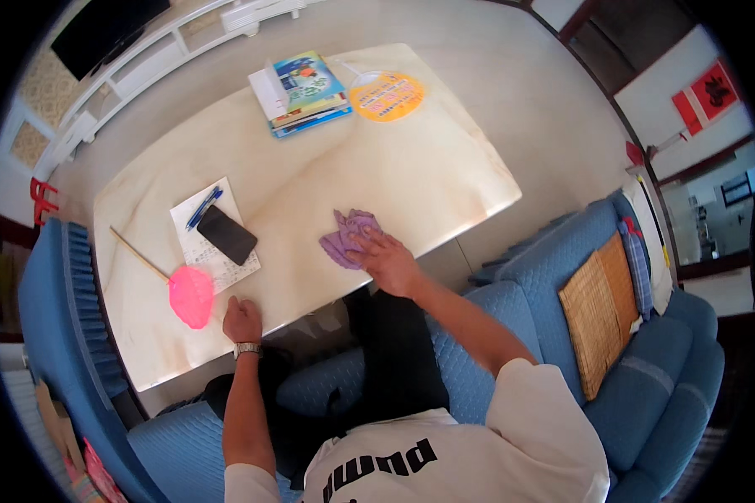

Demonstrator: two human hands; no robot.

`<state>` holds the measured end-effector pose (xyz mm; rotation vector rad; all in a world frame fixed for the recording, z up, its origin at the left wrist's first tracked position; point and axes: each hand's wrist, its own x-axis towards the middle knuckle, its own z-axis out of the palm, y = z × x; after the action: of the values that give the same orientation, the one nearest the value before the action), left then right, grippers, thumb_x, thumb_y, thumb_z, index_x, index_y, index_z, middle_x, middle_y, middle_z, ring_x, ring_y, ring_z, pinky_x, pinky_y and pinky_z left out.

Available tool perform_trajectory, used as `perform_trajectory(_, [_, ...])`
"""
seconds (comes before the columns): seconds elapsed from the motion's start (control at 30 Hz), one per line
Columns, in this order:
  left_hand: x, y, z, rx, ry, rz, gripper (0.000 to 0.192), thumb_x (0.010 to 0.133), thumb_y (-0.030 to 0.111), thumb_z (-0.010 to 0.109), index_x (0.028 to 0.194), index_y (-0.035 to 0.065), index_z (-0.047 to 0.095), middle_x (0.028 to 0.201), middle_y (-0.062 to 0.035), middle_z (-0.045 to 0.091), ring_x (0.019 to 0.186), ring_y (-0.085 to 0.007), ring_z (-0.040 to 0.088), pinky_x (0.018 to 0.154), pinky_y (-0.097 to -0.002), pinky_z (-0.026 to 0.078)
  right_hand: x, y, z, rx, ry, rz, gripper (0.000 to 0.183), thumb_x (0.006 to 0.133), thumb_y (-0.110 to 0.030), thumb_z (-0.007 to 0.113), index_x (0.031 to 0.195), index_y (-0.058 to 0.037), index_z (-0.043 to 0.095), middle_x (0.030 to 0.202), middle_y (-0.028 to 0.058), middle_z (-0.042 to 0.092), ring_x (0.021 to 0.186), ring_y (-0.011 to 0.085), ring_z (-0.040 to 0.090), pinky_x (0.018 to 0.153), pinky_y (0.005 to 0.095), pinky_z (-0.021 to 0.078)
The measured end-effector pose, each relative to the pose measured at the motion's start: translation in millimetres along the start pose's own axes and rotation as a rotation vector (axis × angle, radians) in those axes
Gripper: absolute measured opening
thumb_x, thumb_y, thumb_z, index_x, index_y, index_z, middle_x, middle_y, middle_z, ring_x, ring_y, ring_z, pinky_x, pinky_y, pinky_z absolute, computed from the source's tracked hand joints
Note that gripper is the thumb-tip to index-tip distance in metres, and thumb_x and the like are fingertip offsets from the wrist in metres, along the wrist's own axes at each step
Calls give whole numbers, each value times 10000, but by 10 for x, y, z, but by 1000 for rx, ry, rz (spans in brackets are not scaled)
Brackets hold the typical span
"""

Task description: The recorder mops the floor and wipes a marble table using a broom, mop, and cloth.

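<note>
A crumpled purple cloth [346, 239] lies on the pale marble-patterned table [302, 182] near its front edge. My right hand [390, 261] rests on the cloth from the right, its fingers gripping the near side. Loosely curled, my left hand [243, 320] sits at the table's front edge with nothing visible in it; a watch [247, 348] is on that wrist. Just left of it lies a pink net [190, 298] with a thin wooden stick [138, 253]. Beyond this hand, a black phone [228, 235] and blue pens [205, 207] lie on a sheet of paper [226, 276] that bears writing.
At the table's far side are a stack of books [308, 94] and a round yellow hand fan [387, 96]. Blue quilted sofas [503, 308] stand along the near and left sides. A woven mat [594, 317] lies on the right seat. A white TV cabinet [145, 72] stands beyond.
</note>
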<state>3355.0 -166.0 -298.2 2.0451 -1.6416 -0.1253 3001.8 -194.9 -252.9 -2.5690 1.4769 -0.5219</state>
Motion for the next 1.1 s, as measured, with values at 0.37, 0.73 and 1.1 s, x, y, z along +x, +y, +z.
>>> perform_trajectory(0.37, [-507,-660,-1080,20,-88,9,205,825,174,571,774,-22,539,512,-151,497,460,-275,505,465,-394,382,-880,1779,-334,242,523,1248,476,840,-178,509,1302,-108,420,1231,200,515,1125,377,502,925,438,433])
perform_trajectory(0.73, [-977,-865,-1263,163,-29,-24,231,816,216,553,800,-13,566,523,-139,520,481,-281,530,472,-426,395,-309,631,265,29,330,1178,465,844,-186,464,1219,74,376,1082,267,572,966,408,590,823,469,474])
perform_trajectory(1.1, [-1087,-979,-1367,89,47,-69,276,810,235,568,821,-42,571,538,-142,543,494,-275,542,486,-424,410,-63,-927,227,769,230,1159,365,845,-188,513,1168,-34,441,1110,248,547,990,396,565,841,461,455])
